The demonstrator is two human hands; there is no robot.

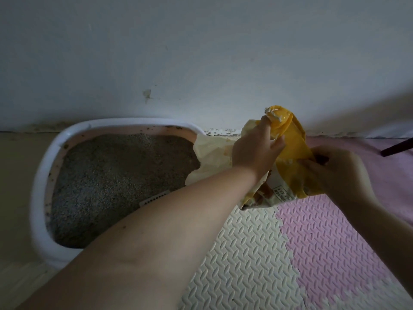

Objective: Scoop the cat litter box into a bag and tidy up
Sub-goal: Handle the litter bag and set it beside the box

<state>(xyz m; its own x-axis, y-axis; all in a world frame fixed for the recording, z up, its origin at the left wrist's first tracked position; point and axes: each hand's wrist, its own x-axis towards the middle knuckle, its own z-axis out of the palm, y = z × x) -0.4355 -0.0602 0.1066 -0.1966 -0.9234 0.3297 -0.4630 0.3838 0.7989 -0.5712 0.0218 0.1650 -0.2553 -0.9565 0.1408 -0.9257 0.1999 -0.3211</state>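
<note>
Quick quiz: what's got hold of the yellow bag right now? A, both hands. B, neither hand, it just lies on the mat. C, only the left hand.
A: the left hand grips the yellow bag near its top and the right hand pinches its right side, beside the litter box.

the floor is bare beige board (15, 198) on the left and foam mat on the right, a cream tile (241, 260) nearer the middle joined to a pink tile (330, 253) beyond it. a white-rimmed litter box (40, 180) filled with grey litter sits on the left, its far end against the wall. the yellow bag (292, 153) reaches down to the far edge of the cream tile; contact is unclear. a dark slanted bar (397, 147) meets the pink mat far right.
</note>
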